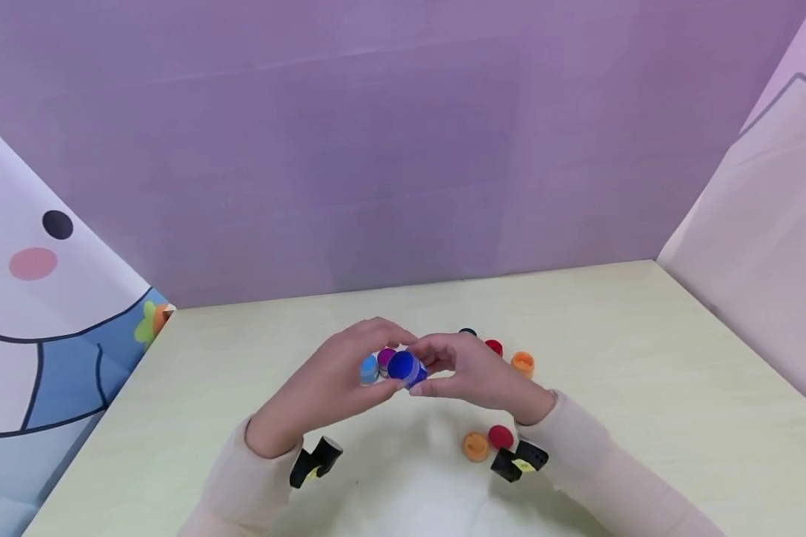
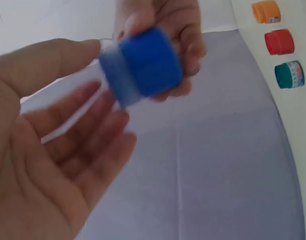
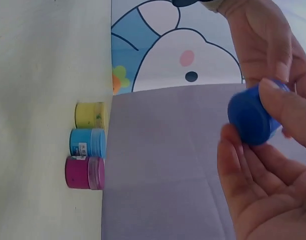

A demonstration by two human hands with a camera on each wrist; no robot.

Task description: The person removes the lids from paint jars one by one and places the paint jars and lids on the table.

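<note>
A small blue paint jar (image 1: 408, 368) is between my two hands, tilted, its translucent end towards the left. My right hand (image 1: 473, 371) grips the solid blue end, thumb on one side and fingers on the other, as the right wrist view shows with the jar (image 3: 253, 114). My left hand (image 1: 349, 373) pinches the translucent end of the jar (image 2: 143, 67) between thumb and fingertips. The left fingers are blurred in the left wrist view. Behind the left hand stand a light blue jar (image 1: 369, 370) and a magenta jar (image 1: 386, 359).
Beyond the right hand are an orange jar (image 1: 522, 363), a red jar (image 1: 493, 347) and a green jar (image 2: 290, 75). A yellow jar (image 3: 90, 115) stands beside the light blue one. Near the right wrist lie an orange round piece (image 1: 475, 446) and a red one (image 1: 500, 436).
</note>
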